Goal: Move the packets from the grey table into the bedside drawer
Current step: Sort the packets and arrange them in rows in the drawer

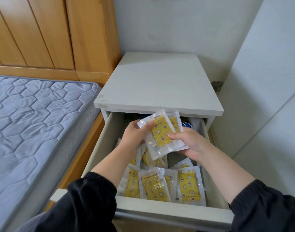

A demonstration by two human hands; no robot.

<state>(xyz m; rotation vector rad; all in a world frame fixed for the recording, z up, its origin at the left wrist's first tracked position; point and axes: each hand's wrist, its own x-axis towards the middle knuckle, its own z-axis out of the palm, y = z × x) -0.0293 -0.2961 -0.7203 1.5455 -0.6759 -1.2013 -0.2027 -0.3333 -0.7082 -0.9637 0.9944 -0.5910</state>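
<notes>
Small stack of clear plastic packets [161, 133] with yellow printed filling, held over the middle of the pulled-out white bedside drawer [168, 210]. Pinched at the left edge by the left hand [135, 134], thumb on top; clamped at the lower right corner by the right hand [192, 144], fingers curled underneath. More such yellow packets [154, 187] lying in the near part of the drawer. To the left, blue quilted mattress [34, 114].

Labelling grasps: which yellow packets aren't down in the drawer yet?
The held stack, pinched between left hand and right hand above the drawer; the other packets lie inside.
</notes>
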